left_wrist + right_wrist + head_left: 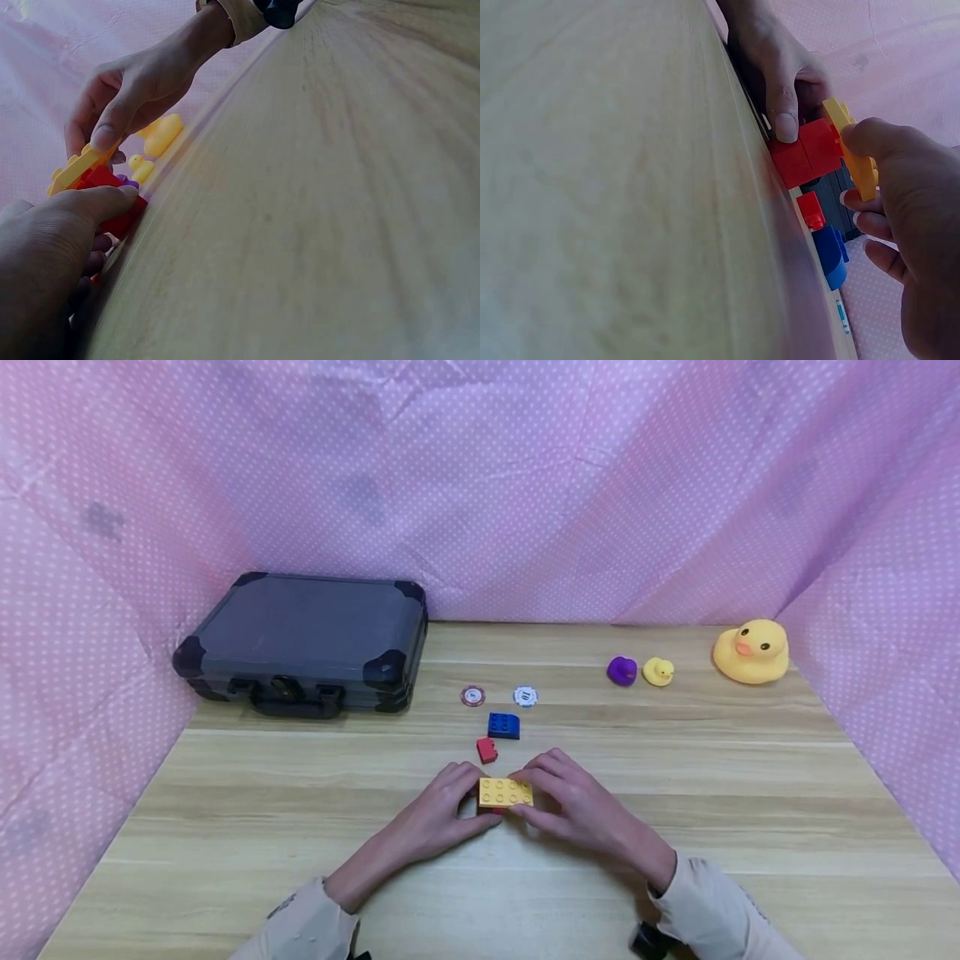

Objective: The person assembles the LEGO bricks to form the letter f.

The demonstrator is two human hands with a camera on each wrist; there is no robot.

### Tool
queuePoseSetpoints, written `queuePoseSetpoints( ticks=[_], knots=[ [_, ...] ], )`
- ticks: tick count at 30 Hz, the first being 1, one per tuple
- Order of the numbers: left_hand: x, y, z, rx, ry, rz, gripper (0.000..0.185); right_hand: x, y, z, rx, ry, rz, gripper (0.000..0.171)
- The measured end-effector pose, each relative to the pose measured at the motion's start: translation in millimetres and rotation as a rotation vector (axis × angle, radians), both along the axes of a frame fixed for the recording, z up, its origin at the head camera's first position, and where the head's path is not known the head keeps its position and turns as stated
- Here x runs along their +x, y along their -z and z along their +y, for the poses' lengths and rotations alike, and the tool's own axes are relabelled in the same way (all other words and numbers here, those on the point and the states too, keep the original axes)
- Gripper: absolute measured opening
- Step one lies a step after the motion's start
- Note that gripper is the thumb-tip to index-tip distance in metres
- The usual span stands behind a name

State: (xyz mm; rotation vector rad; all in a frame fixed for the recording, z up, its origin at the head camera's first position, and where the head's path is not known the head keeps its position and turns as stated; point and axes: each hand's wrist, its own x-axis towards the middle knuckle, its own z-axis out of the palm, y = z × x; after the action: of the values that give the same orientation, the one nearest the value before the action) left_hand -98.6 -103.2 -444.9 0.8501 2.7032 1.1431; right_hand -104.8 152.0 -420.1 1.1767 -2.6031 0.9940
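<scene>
On the wooden table point(675, 827), the dark case point(303, 639) bears no readable label. Your left hand point(442, 814) and right hand point(581, 806) pinch a yellow brick point(506, 792) atop a red brick point(806, 154) at centre front. The white chip point(526, 696) reads "10", faintly.

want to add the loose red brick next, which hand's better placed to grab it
Probably left. The loose red brick lies just beyond the left hand, nearer it than the right hand. Both hands grip the yellow brick.
</scene>
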Motion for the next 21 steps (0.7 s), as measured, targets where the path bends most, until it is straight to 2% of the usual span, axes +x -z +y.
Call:
queuePoseSetpoints(
  ticks=[9, 21],
  knots=[
    [-0.5, 0.0, -0.4, 0.000, 0.000, 0.001, 0.033, -0.2, -1.1, 0.4, 0.002, -0.010, -0.034, 0.035],
    [-1.1, -0.9, 0.0, -0.004, 0.004, 0.000, 0.033, -1.2, -2.2, 0.9, 0.004, -0.017, -0.005, 0.036]
  ],
)
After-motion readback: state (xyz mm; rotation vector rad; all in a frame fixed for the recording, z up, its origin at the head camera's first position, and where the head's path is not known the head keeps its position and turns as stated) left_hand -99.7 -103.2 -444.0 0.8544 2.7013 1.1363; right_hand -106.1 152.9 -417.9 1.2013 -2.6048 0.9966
